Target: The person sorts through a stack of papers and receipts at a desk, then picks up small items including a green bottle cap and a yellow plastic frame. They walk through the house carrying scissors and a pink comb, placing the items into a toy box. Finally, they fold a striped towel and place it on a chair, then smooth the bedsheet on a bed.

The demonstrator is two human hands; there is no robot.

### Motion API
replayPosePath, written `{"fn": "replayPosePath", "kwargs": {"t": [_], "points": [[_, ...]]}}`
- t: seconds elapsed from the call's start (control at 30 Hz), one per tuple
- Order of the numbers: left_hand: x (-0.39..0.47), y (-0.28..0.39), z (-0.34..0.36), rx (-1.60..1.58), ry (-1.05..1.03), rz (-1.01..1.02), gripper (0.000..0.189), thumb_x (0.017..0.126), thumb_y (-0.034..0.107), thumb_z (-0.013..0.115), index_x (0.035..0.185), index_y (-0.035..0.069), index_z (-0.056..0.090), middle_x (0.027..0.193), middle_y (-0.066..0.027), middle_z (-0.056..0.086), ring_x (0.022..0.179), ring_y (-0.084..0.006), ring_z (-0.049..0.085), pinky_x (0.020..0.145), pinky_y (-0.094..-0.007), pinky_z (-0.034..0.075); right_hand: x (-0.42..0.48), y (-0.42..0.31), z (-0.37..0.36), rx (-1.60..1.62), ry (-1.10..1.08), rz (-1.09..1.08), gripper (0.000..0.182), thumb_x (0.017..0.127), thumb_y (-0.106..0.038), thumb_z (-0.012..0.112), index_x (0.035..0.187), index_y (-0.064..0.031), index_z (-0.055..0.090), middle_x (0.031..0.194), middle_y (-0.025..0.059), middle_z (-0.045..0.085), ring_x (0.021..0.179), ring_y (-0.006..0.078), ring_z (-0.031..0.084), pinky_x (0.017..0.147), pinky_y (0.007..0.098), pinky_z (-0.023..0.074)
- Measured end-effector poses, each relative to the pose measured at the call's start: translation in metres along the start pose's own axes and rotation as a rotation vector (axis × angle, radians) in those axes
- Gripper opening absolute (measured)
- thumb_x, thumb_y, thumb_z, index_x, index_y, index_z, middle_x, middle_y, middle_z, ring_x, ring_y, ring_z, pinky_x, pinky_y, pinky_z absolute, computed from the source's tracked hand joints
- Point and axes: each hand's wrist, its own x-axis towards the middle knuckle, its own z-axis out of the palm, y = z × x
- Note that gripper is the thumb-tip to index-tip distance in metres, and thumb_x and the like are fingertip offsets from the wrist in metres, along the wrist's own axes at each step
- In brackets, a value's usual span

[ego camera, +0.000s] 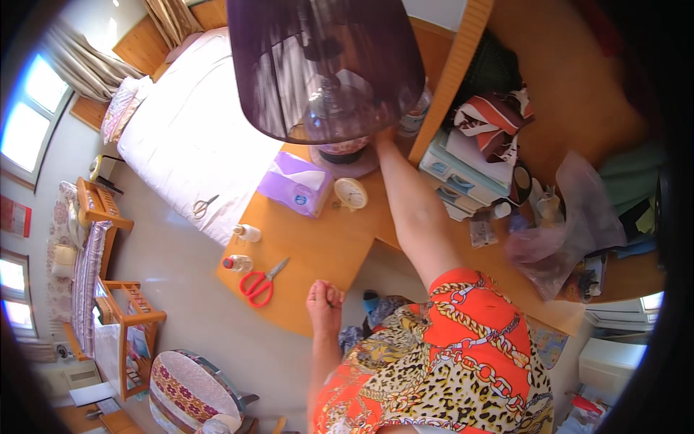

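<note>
My right arm reaches up the desk, and my right hand (384, 122) is beside the base of a table lamp, partly covered by its dark purple translucent lampshade (325, 59); its fingers are too unclear to read. Near the desk's front edge, my left hand (325, 298) is curled in a loose fist, and whether it holds something small cannot be made out. Close to it lie red-handled scissors (264, 283). Beyond them stand a red-capped bottle (238, 263) and a small white bottle (247, 233). A purple tissue pack (295, 184) and an oval clock (351, 193) are in front of the lamp.
Dark-handled scissors (205, 207) lie on the white-covered bed (184, 125). Right of my arm are a small drawer unit (461, 168), a striped cloth (496, 122) and a clear plastic bag (569, 228). A wooden partition (452, 76) rises beside the lamp. A round cushioned stool (190, 385) stands below left.
</note>
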Motion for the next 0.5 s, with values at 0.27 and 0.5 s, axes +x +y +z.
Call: {"fn": "replayPosePath", "kwargs": {"t": [0.27, 0.5], "points": [[-0.003, -0.003, -0.001, -0.080, -0.019, 0.043, 0.020, 0.088, 0.020, 0.044, 0.076, 0.006, 0.050, 0.052, 0.0020, 0.035, 0.048, -0.0086, 0.031, 0.049, -0.0257, 0.032, 0.015, -0.015, -0.004, -0.307, -0.117, -0.084, 0.027, 0.076, -0.015, 0.047, 0.099, -0.0037, 0.051, 0.098, 0.0192, 0.054, 0.095, 0.0326, 0.050, 0.080, 0.0366, 0.0402], [-0.002, -0.005, -0.005, -0.110, -0.012, 0.053, 0.019, 0.088, 0.019, 0.045, 0.078, 0.004, 0.048, 0.054, 0.0014, 0.034, 0.048, -0.0079, 0.032, 0.050, -0.0250, 0.034, 0.016, -0.017, -0.015, -0.426, -0.242, -0.069, 0.028, 0.076, -0.017, 0.047, 0.101, -0.0039, 0.050, 0.101, 0.0200, 0.052, 0.098, 0.0333, 0.048, 0.081, 0.0369, 0.0395]]}}
